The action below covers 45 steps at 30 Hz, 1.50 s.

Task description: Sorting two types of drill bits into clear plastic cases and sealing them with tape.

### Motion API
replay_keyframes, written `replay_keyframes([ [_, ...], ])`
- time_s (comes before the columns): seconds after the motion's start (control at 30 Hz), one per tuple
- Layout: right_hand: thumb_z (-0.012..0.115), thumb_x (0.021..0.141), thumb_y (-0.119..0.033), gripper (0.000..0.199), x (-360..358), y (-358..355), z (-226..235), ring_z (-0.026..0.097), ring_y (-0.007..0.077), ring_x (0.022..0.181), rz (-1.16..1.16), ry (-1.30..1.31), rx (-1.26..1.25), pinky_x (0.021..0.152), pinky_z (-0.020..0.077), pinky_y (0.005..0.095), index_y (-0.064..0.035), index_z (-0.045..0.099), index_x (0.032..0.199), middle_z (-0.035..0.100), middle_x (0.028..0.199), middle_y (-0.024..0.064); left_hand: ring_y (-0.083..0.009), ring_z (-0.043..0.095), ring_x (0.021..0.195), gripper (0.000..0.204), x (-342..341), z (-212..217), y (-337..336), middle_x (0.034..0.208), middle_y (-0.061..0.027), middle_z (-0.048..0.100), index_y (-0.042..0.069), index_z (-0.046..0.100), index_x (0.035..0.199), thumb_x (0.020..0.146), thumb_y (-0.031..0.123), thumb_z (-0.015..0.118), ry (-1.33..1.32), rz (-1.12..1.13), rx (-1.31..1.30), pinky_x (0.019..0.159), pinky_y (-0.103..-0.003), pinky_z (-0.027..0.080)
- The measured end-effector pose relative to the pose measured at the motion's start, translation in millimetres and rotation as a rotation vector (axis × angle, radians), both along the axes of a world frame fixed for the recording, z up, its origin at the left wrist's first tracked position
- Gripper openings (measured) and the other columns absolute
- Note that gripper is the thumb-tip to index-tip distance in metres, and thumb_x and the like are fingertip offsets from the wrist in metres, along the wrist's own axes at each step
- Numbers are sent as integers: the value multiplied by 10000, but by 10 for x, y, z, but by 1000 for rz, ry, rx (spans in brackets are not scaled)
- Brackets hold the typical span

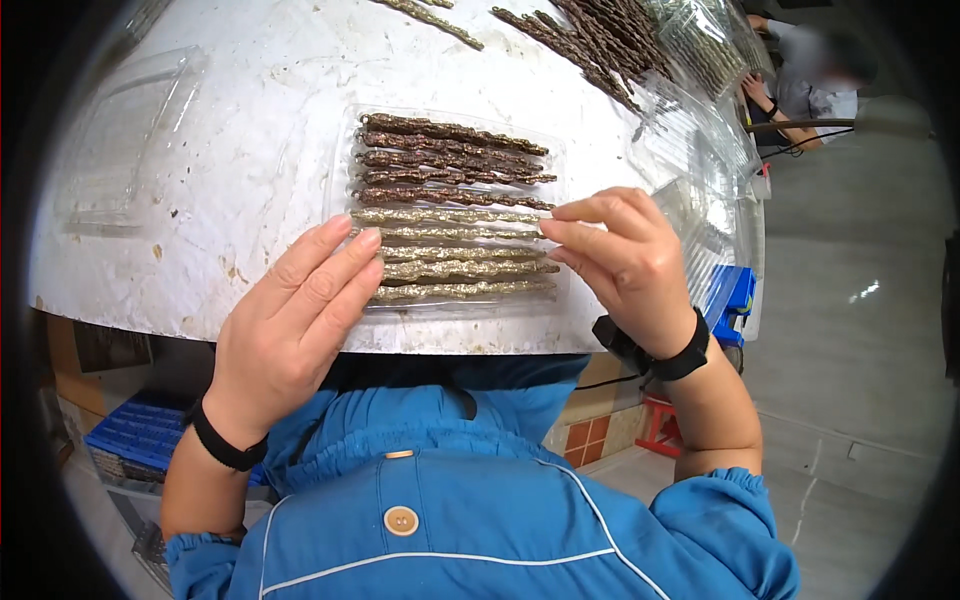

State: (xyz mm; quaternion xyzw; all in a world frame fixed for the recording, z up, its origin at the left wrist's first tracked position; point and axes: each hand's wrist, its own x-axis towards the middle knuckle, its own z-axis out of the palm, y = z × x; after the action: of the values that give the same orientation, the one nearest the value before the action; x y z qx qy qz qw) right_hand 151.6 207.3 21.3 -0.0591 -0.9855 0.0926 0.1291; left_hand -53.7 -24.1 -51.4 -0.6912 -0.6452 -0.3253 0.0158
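Note:
A clear plastic tray (562, 165) lies near the table's front edge, holding a row of knobbly, twisted sticks. Several dark brown glittery sticks (455, 160) fill its far half, and several gold ones (465, 269) fill the near half. My left hand (290, 320) rests with outstretched fingers over the left ends of the gold sticks, hiding some tips. With thumb and fingertips, my right hand (635, 265) pinches the right end of one gold stick (460, 234), which lies in the row with the others.
A heap of loose brown sticks (610, 45) lies at the back right, beside stacked clear trays (690, 130). Another clear tray (135, 150) is at the left. A few gold sticks (435, 20) lie at the far edge. Beyond the right side, a co-worker (810, 75) sits.

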Motion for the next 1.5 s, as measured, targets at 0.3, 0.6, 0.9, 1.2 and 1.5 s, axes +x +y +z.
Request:
replay_keyframes([
  [0.3, 714, 809, -147, 190, 22, 18, -30, 592, 205, 995, 112, -148, 158, 856, 413, 349, -108, 738, 994, 701, 1041, -26, -316, 586, 1193, 323, -10, 99, 55, 1187, -115, 657, -14, 677, 1082, 762, -28, 637, 49, 13, 9, 949, -400, 549],
  [0.6, 750, 775, -194, 183, -33, 14, 101, 599, 208, 956, 97, -87, 107, 836, 426, 356, -117, 728, 940, 695, 971, -20, -368, 529, 1250, 411, -12, 114, 54, 1315, -163, 577, 7, 639, 1142, 734, 14, 692, -20, -18, 3, 1011, -450, 482],
  [0.9, 744, 785, -206, 232, -2, -5, -46, 600, 200, 975, 130, -106, 124, 847, 442, 343, -97, 721, 987, 682, 1045, -3, -366, 499, 1288, 380, -102, 263, 158, 1332, -179, 559, 8, 619, 1045, 687, 80, 724, 121, -92, -133, 1089, -506, 411],
  [1.2, 760, 759, -161, 215, 2, 10, -86, 609, 220, 967, 131, -16, -13, 821, 467, 349, -94, 721, 960, 677, 1006, 11, -373, 500, 1273, 418, -113, 196, 165, 1316, -192, 554, 11, 544, 1080, 712, 101, 723, 212, -134, -142, 1092, -526, 407],
  [1.5, 783, 746, -169, 97, 4, 71, -87, 541, 219, 870, -8, -107, -301, 811, 429, 357, -142, 740, 829, 626, 839, -10, -381, 496, 1267, 416, -98, 184, 159, 1313, -195, 548, 14, 548, 1075, 702, 76, 721, 186, -132, -120, 1078, -523, 422],
])
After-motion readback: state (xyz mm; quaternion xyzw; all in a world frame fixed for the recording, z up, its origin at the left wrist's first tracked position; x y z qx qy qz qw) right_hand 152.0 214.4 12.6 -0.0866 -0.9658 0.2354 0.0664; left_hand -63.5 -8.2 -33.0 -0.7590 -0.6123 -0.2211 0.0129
